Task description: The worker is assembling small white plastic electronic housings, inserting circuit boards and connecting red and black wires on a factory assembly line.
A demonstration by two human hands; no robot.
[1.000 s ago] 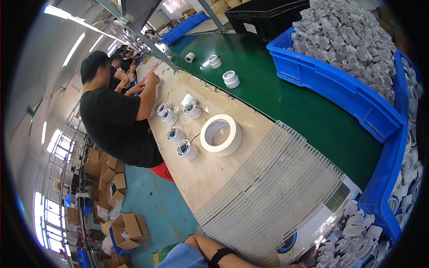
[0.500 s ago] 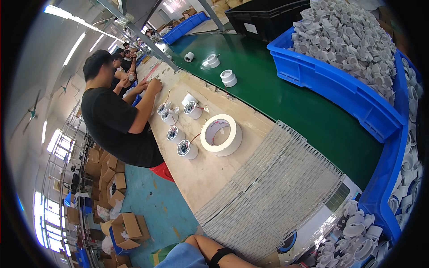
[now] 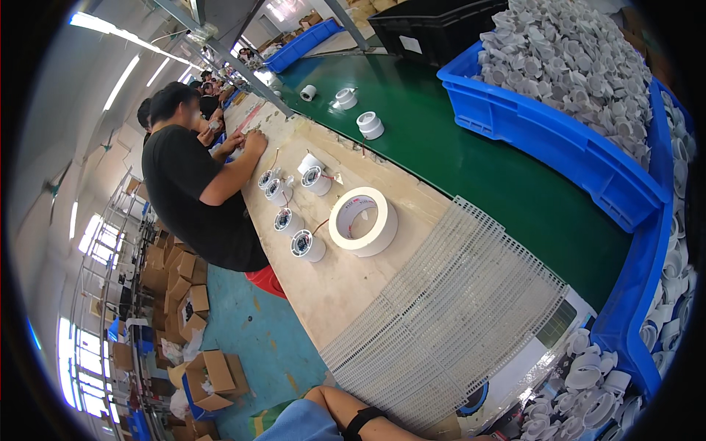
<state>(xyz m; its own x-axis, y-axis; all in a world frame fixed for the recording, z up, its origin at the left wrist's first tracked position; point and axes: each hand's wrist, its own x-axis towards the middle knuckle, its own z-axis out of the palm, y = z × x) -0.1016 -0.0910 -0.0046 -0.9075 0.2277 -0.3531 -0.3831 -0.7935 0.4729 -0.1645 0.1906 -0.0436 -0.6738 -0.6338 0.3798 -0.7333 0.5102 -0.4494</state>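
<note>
My bare left forearm [image 3: 334, 404] crosses the lower edge, coming out of a blue sleeve [image 3: 305, 422] with a black band [image 3: 362, 420] around it. Neither of my hands shows; the left forearm runs off the bottom of the picture. Nearest to that arm lie perforated, pale translucent strip sheets [image 3: 448, 309], spread over the worktable. Beyond them a wide roll of white tape [image 3: 386, 228] stands on the wooden tabletop [image 3: 323, 294]. Several white round housings with dark inner parts and thin wires, one of them a front housing [image 3: 309, 248], stand left of the tape.
A green conveyor belt [image 3: 441, 154] carries white cylindrical parts [image 3: 370, 126]. Blue crates [image 3: 544, 136] heaped with white plastic pieces [image 3: 566, 66] line the right side. A co-worker in a black shirt [image 3: 195, 195] sits at the table's left edge. Cardboard boxes [image 3: 213, 378] stand on the floor.
The white parts on the green belt have shifted slightly away and to the left. The co-worker's head and upper body have moved to the right, toward the table. My forearm stays put.
</note>
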